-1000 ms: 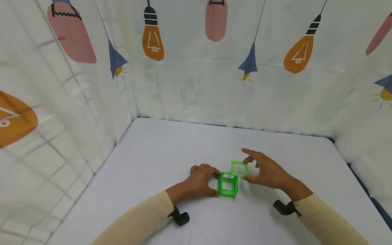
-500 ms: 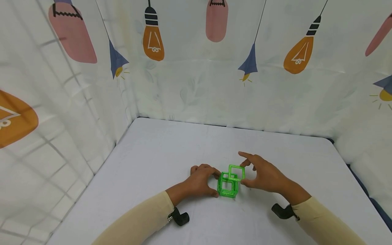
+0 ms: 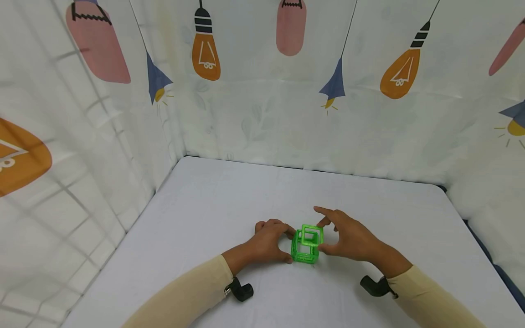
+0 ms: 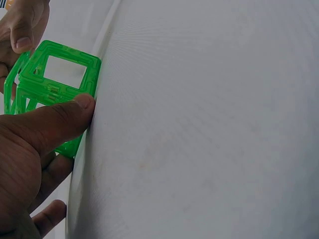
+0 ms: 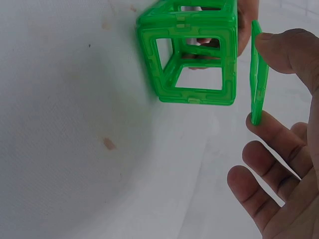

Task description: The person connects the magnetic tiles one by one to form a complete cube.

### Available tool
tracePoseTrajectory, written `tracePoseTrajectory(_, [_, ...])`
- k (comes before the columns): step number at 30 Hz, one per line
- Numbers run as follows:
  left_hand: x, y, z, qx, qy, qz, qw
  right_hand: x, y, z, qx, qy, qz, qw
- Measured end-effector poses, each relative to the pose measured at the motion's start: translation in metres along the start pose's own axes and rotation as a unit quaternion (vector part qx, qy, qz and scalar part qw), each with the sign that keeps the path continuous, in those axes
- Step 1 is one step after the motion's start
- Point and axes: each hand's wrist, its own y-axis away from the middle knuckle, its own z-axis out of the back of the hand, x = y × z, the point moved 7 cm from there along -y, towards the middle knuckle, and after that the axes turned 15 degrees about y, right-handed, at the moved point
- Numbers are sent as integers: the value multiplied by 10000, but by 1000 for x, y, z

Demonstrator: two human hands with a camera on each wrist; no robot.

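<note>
A cube (image 3: pixel 305 261) built from see-through green magnetic tiles with square openings stands on the white table. My left hand (image 3: pixel 268 243) grips it from the left, its thumb (image 4: pixel 75 113) along the near side and its fingers round the far side. A single square magnetic tile (image 5: pixel 258 74) is pinched by its edges between the thumb and forefinger of my right hand (image 3: pixel 352 237). It lies flat over the cube's top, and the right wrist view shows a narrow gap between the two. The other right fingers are spread away from the tile.
A white cloth covers the table (image 3: pixel 229 191). White curtains (image 3: pixel 254 118) printed with lamps and bulbs close off the back and sides. A dark wrist camera (image 3: pixel 242 291) hangs at the left cuff, another (image 3: pixel 375 286) at the right.
My right hand has moved left and toward me, bringing the tile from beyond the cube's far right corner to over its top. The left hand and the cube have stayed put.
</note>
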Motion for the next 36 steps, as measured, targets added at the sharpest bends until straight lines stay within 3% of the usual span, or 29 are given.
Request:
tracePoseTrajectory(20, [-2, -1, 0, -20, -36, -36, 10000, 8, 2, -6, 36, -26, 148, 9999])
tracePoseTrajectory(36, [-1, -2, 0, -27, -6, -19, 10000, 7, 7, -5, -25, 158, 7, 9999])
